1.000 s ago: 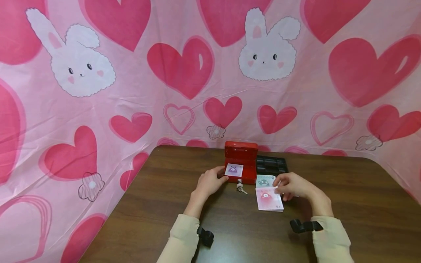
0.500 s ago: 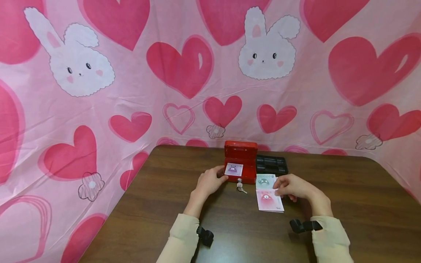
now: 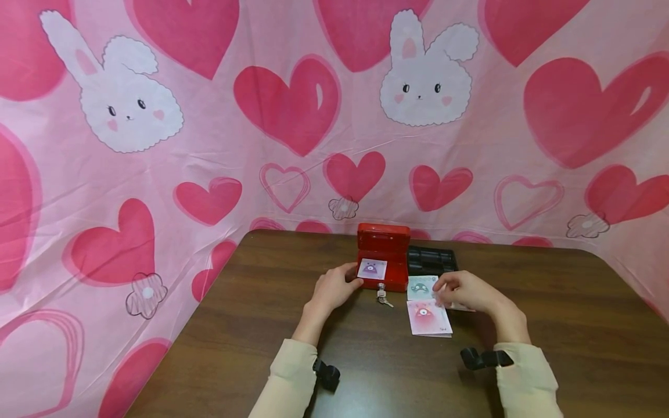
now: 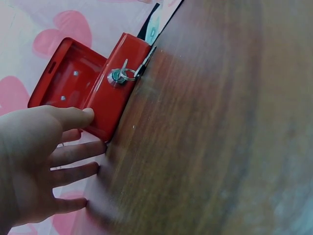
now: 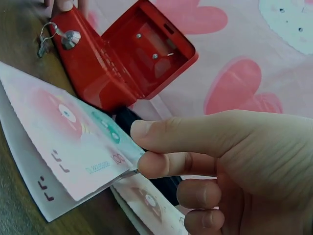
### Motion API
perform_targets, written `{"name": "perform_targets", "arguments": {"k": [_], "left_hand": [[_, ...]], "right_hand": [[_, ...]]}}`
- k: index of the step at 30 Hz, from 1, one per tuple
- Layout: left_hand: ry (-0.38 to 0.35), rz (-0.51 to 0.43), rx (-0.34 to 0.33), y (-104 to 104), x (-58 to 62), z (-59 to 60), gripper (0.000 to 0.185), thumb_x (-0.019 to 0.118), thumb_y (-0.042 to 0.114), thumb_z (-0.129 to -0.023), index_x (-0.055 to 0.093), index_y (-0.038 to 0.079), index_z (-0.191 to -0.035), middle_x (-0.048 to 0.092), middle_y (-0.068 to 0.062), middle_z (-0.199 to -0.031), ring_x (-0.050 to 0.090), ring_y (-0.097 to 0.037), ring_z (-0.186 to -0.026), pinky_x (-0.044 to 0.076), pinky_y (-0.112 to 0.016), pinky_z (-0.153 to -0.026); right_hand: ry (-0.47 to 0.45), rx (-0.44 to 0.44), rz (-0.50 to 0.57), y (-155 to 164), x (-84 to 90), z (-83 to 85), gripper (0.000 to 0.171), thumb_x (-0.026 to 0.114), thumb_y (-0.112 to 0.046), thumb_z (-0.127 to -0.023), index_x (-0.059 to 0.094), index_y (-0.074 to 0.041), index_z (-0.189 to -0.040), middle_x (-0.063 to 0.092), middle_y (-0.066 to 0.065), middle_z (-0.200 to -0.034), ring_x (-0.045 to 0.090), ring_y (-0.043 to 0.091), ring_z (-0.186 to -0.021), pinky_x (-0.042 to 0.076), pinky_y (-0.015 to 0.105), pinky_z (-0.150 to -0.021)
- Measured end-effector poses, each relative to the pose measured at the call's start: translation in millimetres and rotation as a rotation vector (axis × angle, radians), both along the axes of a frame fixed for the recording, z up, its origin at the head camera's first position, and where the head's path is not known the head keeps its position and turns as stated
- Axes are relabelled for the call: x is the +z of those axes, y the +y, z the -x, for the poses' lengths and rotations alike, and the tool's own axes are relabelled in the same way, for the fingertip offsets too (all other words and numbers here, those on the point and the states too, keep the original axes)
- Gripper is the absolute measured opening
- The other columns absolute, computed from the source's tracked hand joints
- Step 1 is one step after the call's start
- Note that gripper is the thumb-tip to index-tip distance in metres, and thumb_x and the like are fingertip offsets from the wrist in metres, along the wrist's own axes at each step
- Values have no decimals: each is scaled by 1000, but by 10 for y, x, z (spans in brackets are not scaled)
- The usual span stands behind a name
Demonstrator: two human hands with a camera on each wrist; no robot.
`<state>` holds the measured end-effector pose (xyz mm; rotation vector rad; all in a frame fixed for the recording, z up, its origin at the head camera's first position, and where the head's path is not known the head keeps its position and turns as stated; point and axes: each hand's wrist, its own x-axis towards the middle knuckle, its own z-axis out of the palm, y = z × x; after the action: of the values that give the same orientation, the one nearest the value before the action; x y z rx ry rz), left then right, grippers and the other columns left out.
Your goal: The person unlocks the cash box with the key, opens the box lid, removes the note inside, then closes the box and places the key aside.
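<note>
A red cash box (image 3: 382, 284) stands on the table with its lid raised. Inside lies a purple play banknote (image 3: 371, 269), and keys (image 4: 128, 73) hang from the lock. My left hand (image 3: 331, 288) is at the box's left front corner, thumb on the front and the other fingers spread straight. To the right of the box lie a green play banknote (image 3: 420, 287) and a pink, folded-looking one (image 3: 428, 318). My right hand (image 3: 467, 291) pinches at the right edge of the green note with thumb and forefinger, other fingers curled. A brownish note (image 5: 150, 199) sticks out below that hand.
A black coin tray (image 3: 432, 260) lies right of the box, behind the notes. The brown wooden table (image 3: 381, 371) ends in front of a pink heart-and-rabbit cloth (image 3: 355, 128). Black straps (image 3: 486, 359) are on both wrists.
The pink note has settled slightly lower, baring more of the green one. My right hand has shifted slightly up, and a note shows beneath it. My left hand stays at the box.
</note>
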<state>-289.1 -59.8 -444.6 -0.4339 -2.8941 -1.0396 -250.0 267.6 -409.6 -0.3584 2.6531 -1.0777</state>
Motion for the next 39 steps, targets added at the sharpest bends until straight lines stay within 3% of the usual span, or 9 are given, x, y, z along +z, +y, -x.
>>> {"name": "perform_targets", "arguments": {"k": [7,13,16,20,28,39], "left_hand": [[15,13,-8,2,0,8,54,66,37,-93,54,22,-144,68,-5,-130,65,-27,-114,47,-53,-100],[11,28,-7,17,-2,11,52,66,37,-94,55,24,-143,63,-5,-137,61,-30,-122,44,-55,-104],[16,32,-7,28,6,15,51,66,37,-94,56,23,-142,63,-5,-137,61,-30,-123,43,-55,-105],[11,26,-5,29,8,19,51,65,37,-94,55,23,-142,63,-5,-138,61,-29,-123,43,-55,-105],[8,23,2,36,3,17,51,65,36,-94,56,23,-142,63,-5,-138,61,-29,-123,44,-54,-104],[27,27,11,56,-8,13,50,66,35,-93,57,24,-141,64,-4,-136,62,-29,-120,45,-54,-103]], "right_hand": [[133,8,-79,-61,36,17,17,66,-22,-92,70,-12,-106,64,1,-88,54,20,-89,45,32,-74],[213,40,-73,-89,45,61,17,66,-20,-92,71,-10,-104,63,0,-84,54,17,-81,46,27,-67],[233,41,-67,-141,52,73,17,66,-20,-92,71,-9,-104,65,0,-85,56,16,-80,48,27,-70],[232,23,-62,-215,57,90,19,66,-22,-93,71,-10,-107,67,1,-91,56,18,-85,50,31,-76],[276,-28,-70,-276,92,93,21,66,-25,-94,71,-11,-110,71,4,-100,56,20,-85,51,29,-74],[413,-85,-68,-465,-7,147,17,66,-19,-94,72,-11,-108,72,5,-105,62,20,-90,55,44,-85]]}}
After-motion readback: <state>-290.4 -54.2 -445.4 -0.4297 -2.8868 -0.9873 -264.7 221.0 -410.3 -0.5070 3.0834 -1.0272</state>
